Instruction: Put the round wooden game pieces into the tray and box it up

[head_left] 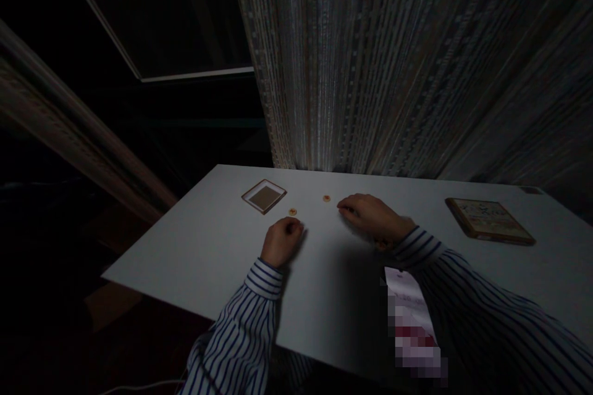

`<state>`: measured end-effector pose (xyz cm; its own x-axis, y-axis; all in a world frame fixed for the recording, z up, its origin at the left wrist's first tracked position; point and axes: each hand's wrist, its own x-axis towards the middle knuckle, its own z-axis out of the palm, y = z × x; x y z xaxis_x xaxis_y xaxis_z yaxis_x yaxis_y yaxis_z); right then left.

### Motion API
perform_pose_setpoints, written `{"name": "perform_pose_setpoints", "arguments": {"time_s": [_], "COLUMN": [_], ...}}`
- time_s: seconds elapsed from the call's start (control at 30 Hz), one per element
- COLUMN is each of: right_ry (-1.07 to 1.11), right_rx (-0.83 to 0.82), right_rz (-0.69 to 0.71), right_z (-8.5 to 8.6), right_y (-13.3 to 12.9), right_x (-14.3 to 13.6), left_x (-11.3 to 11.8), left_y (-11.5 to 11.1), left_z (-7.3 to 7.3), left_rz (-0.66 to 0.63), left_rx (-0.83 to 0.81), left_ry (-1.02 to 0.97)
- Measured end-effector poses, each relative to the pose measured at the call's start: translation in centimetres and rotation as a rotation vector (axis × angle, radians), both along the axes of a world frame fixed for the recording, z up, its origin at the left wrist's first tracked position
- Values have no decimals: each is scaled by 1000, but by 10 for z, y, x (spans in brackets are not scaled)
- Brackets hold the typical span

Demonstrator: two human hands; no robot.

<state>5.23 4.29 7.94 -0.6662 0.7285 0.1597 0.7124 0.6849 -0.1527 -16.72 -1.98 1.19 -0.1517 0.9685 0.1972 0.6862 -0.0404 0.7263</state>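
My left hand [281, 241] rests on the white table [204, 247] with its fingers curled in, just below a small round orange piece [293, 212]. A second small round orange piece [327, 199] lies a little farther right. My right hand [373, 216] lies on the table right of that piece, fingers bent with the tips down; whether it holds anything is hidden. Both arms wear striped sleeves. The room is dim.
A small square tray with a brown rim [264, 195] lies left of the pieces. A flat brown-framed board [490, 219] sits at the table's right. A paper sheet [407, 296] lies under my right forearm. A patterned curtain [370, 62] hangs behind the table.
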Motion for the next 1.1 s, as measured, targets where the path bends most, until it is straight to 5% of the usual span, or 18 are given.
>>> {"name": "perform_pose_setpoints", "arguments": {"time_s": [0.57,1.1], "right_ry": [-88,-87], "right_rx": [-126,-148], "right_rz": [-20,0], "right_z": [-37,-52], "right_y": [11,25], "right_x": [-53,-89], "left_x": [-11,-16], "left_y": [31,42], "left_z": [-10,-33], "left_rz": [131,186], "left_rx": [74,125], "left_ry": [245,233]}}
